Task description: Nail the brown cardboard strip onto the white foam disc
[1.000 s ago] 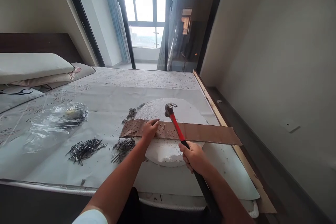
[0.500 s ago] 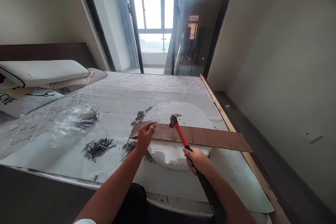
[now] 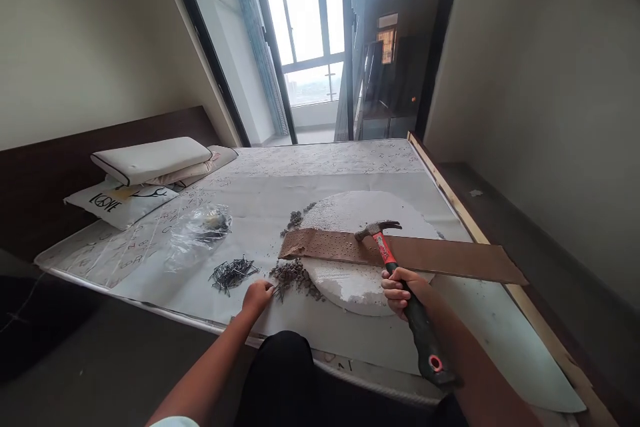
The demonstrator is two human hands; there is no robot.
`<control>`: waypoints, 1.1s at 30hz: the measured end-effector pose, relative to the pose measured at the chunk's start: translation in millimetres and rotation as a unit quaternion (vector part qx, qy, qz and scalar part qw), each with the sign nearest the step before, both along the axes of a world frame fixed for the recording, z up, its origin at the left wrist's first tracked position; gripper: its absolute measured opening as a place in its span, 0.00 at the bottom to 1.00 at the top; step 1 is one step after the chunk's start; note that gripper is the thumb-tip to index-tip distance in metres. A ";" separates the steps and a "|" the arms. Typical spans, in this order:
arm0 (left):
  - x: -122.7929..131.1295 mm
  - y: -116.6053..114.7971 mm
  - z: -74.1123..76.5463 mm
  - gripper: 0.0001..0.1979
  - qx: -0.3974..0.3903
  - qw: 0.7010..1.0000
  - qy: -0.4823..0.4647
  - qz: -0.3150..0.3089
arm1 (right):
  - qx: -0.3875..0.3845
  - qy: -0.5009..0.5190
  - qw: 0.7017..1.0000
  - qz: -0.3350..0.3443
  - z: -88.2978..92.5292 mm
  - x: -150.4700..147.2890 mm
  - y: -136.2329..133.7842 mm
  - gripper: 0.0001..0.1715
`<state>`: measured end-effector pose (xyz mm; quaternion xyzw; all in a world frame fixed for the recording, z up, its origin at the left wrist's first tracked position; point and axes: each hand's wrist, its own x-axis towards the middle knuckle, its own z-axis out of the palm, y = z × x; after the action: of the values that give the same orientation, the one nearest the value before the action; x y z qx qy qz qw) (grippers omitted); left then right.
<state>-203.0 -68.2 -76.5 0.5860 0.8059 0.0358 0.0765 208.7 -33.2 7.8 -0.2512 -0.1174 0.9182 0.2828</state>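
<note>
Holding a red and black hammer in the right hand, the person has all the fingers wrapped tight around the handle. The hammer's head is right over a long brown board with rows of little holes. The board lies the long way from left to right across a round white foam disc, and the right hand is the nearer hand to it.

The left hand is lower down, left of the disc, with its fingers bunched close together. It is just beside a heap of grey broken bits. I cannot tell if it has hold of something small. A bunch of loose nails lies up and to the left of that hand. Farther left, a clear plastic bag has dark things inside.
</note>
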 end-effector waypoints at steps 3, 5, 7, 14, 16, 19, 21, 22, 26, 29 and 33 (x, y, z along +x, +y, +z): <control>6.2 3.1 1.9 0.12 -0.018 0.999 0.021 -0.019 | -0.014 0.046 0.999 0.005 -3.1 2.8 2.2 0.12; 10.1 4.9 3.7 0.11 -0.025 0.999 0.035 -0.023 | -0.023 0.079 0.997 0.014 -4.7 5.3 3.9 0.12; 12.1 6.0 4.5 0.10 -0.026 0.998 0.046 -0.020 | -0.035 0.115 0.993 0.020 -5.7 7.9 5.5 0.12; 5.5 4.2 8.7 0.05 0.058 0.998 -0.022 -0.008 | -0.074 0.164 0.984 0.013 -7.9 12.1 8.8 0.13; 6.0 3.4 15.1 0.03 0.105 0.987 -0.116 0.036 | -0.075 0.169 0.983 0.014 -8.6 12.3 9.6 0.13; 15.7 3.0 30.7 0.10 0.139 0.917 -0.357 0.109 | -0.077 0.182 0.980 0.020 -10.1 12.7 10.5 0.13; 29.1 4.4 44.7 0.17 0.149 0.834 -0.515 0.129 | -0.077 0.187 0.979 0.023 -11.1 12.9 10.6 0.13; 37.7 6.1 52.4 0.20 0.158 0.794 -0.572 0.131 | -0.076 0.189 0.979 0.023 -11.3 13.0 10.6 0.13; 80.8 22.6 82.1 0.24 0.179 0.707 -0.678 0.096 | -0.071 0.187 0.980 0.017 -9.4 12.9 10.9 0.13; 119.0 45.7 96.3 0.25 0.160 0.705 -0.690 0.034 | -0.059 0.167 0.984 0.016 -3.9 11.6 10.9 0.12; 167.6 83.6 97.8 0.21 0.168 0.765 -0.620 -0.048 | -0.002 0.044 0.999 -0.006 6.4 7.5 8.0 0.10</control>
<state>-35.5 15.3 21.3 0.4775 0.5352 0.5221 0.4614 216.2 -25.3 14.2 -0.2112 -0.1018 0.9271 0.2925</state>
